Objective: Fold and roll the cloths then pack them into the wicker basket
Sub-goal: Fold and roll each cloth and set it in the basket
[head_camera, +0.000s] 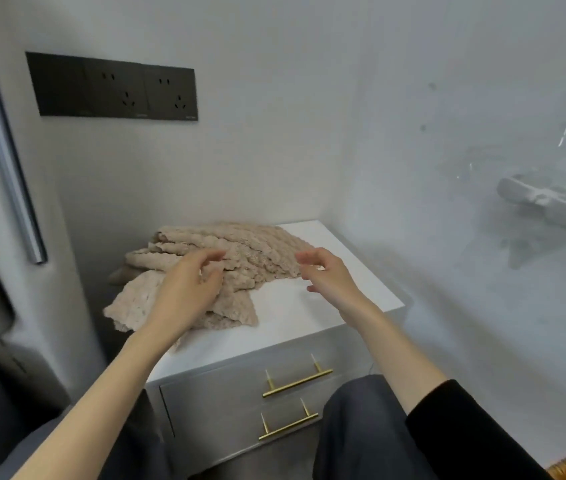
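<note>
Where the back-left corner of a small grey bedside cabinet's white top (309, 306) sits, a loose heap of beige lacy crocheted cloths (246, 251) lies unfolded. It covers approx. the left half of the top, w/ one flap hanging past the left edge. The left hand (188, 289) is over the front part of the heap, fingers loosely curled & slightly spread, gripping nothing. The right hand (326, 275) is at the heap's right edge, near the middle of the top, fingers bent & apart, thumb held away from them. Motion blur: can't tell if its tips touch the cloth. Both forearms are bare; a black sleeve (465, 420) is pushed up on the right arm. Below the top, two drawer fronts w/ slim brass bar handles (297, 382). A knee in dark grey trousers (361, 427) is at the cabinet's front-right corner. On the wall behind, a black triple socket panel (111, 86).
</note>
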Demonstrator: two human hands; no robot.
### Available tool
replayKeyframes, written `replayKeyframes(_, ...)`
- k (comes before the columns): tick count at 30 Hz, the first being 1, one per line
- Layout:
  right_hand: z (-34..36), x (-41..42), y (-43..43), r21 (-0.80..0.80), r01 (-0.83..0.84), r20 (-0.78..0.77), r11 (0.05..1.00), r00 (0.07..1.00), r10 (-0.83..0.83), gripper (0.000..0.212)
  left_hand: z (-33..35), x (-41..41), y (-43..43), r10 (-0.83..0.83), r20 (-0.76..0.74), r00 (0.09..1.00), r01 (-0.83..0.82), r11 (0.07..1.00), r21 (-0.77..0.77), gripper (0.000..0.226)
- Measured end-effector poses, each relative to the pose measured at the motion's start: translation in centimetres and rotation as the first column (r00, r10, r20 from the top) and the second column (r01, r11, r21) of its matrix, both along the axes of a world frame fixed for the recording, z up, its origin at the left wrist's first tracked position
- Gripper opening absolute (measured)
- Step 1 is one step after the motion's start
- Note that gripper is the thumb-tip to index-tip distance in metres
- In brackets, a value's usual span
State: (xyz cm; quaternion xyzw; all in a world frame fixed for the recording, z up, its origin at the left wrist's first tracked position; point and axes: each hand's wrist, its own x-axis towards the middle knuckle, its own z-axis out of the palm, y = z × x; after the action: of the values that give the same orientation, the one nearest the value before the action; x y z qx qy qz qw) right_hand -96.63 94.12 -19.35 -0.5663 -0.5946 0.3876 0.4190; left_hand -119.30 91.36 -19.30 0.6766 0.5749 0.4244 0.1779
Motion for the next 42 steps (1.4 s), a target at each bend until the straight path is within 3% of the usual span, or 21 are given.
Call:
replayKeyframes(4, -2.4, -1.1, 3.7, 0.048, 0.007, 0.147, 0.999, 0.989, -0.014, 0.029, -0.8, 0.2, 2.4, 0.001, -0.199, 0.980, 0.013, 0.998, 0.068, 0.033)
replayKeyframes(9, -5.6, -0.8, 6.7, 0.164, 0.031, 0.417, 0.986, 0.904, -0.098, 0.038, -1.5, 1.4, 5.6, -0.019, -0.393, 0.919, 0.066, 0.992, 0.108, 0.038)
replayKeyframes(12, -7.2, -0.4, 7.6, 0.217, 0.045, 0.492, 0.975, 0.858, -0.149, 0.038, -2.0, 2.2, 7.0, -0.026, -0.484, 0.875, 0.089, 0.990, 0.108, 0.041)
replayKeyframes(15, -8.1, -0.2, 8.1, 0.339, 0.059, 0.482, 0.939, 0.846, -0.228, 0.024, -3.0, 2.7, 7.5, -0.010, -0.525, 0.851, 0.069, 0.993, 0.094, 0.042)
replayKeyframes(20, -7.6, 0.7, 9.0, 0.400, 0.200, 0.319, 0.894, 0.884, -0.340, 0.014, -4.0, 3.0, 7.6, 0.021, -0.593, 0.805, 0.039, 0.995, 0.088, 0.045)
replayKeyframes(25, -5.2, 1.2, 9.0, 0.412, 0.378, -0.016, 0.829, 0.912, -0.409, 0.011, -4.3, 3.0, 7.2, 0.039, -0.629, 0.776, 0.026, 0.995, 0.095, 0.046)
replayKeyframes(29, -3.6, 2.8, 8.5, 0.267, 0.542, -0.347, 0.797, 0.825, -0.445, 0.011, -4.1, 3.0, 6.9, 0.037, -0.619, 0.785, 0.027, 0.995, 0.094, 0.041)
replayKeyframes(33, -2.3, 4.5, 7.7, 0.045, 0.492, -0.659, 0.869, 0.668, -0.344, 0.012, -3.2, 3.2, 6.2, 0.140, -0.472, 0.871, -0.052, 0.979, 0.195, 0.016)
replayKeyframes(37, -2.1, 6.5, 6.9, 0.019, 0.452, -0.744, 0.892, 0.603, -0.290, 0.005, -2.2, 3.6, 6.0, 0.227, -0.318, 0.920, -0.153, 0.958, 0.242, 0.015)
replayKeyframes(39, -2.0, 7.4, 6.5, 0.007, 0.422, -0.738, 0.906, 0.613, -0.280, 0.009, -2.2, 4.0, 6.3, 0.208, -0.273, 0.939, -0.153, 0.966, 0.209, 0.014)
replayKeyframes(42, -2.0, 8.4, 6.2, -0.076, 0.406, -0.757, 0.911, 0.571, -0.317, 0.014, -2.7, 5.1, 7.0, 0.095, -0.276, 0.956, -0.076, 0.994, 0.079, 0.035)
